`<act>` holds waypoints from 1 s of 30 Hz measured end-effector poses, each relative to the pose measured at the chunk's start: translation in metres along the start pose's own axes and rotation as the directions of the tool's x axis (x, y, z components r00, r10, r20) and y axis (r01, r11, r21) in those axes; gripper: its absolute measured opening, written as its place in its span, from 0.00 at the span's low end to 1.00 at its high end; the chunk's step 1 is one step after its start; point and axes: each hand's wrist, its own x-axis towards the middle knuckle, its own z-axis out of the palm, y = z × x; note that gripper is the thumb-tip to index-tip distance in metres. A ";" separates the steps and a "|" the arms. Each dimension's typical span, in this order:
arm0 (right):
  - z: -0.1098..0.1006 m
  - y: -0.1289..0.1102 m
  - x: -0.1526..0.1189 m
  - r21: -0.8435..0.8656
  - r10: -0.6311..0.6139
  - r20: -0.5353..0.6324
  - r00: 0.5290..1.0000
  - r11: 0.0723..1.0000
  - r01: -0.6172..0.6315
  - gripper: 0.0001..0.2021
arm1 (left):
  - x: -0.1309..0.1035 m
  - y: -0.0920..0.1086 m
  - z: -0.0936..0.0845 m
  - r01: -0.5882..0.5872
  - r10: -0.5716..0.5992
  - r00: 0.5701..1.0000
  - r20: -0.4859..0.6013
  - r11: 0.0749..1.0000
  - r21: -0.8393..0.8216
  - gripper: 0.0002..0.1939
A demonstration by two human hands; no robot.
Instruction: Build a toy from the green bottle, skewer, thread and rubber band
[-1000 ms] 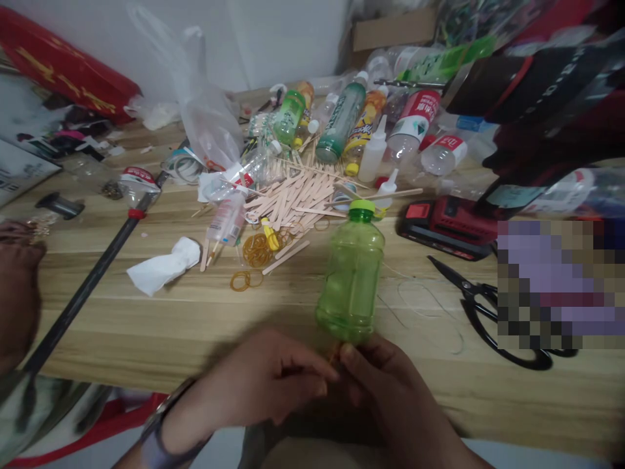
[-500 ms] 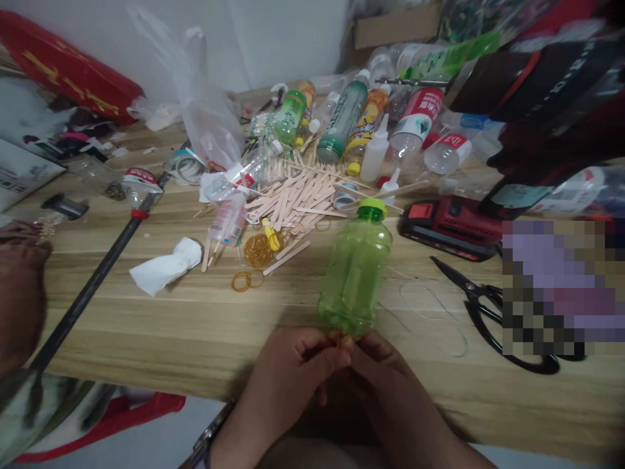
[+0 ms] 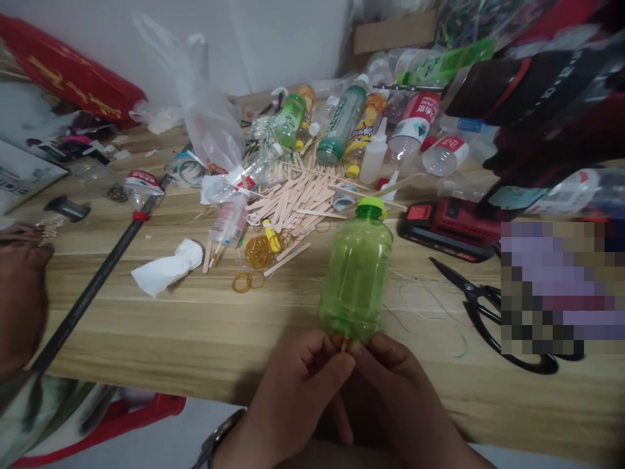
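Observation:
A clear green plastic bottle (image 3: pixel 355 277) with a lime-green cap is tilted, its cap pointing away from me and its base near my fingers. My left hand (image 3: pixel 305 387) is closed in a pinch just below the base. My right hand (image 3: pixel 398 387) meets it there, thumb and fingers also pressed together. Between the fingertips shows a thin orange-brown strand (image 3: pixel 344 344), too small to name surely. The palms and most fingertips are hidden.
Wooden craft sticks (image 3: pixel 297 202), rubber bands (image 3: pixel 258 253) and a crumpled tissue (image 3: pixel 168 268) lie ahead. Black scissors (image 3: pixel 471 291) and a red-black cordless drill (image 3: pixel 454 225) are right. Another person's hand (image 3: pixel 22 286) is left, near a dark rod (image 3: pixel 92 293).
My left thumb has shifted slightly right and a finger beneath now extends lower. More of the orange-brown strand shows between my fingertips. The bottle stays almost in place.

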 end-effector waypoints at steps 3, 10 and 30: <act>-0.002 -0.002 -0.001 -0.107 -0.026 -0.029 0.999 0.994 0.023 0.14 | -0.003 -0.003 0.001 0.027 -0.027 0.999 0.042 1.000 -0.015 0.19; 0.001 -0.007 -0.004 0.154 0.091 0.095 0.991 0.982 -0.105 0.19 | -0.006 -0.020 0.000 0.035 -0.040 0.999 -0.032 0.989 -0.144 0.24; -0.018 -0.040 -0.009 -0.474 0.600 0.142 0.787 0.739 -0.478 0.06 | -0.014 -0.023 0.002 0.094 -0.077 0.995 0.062 0.929 -0.358 0.30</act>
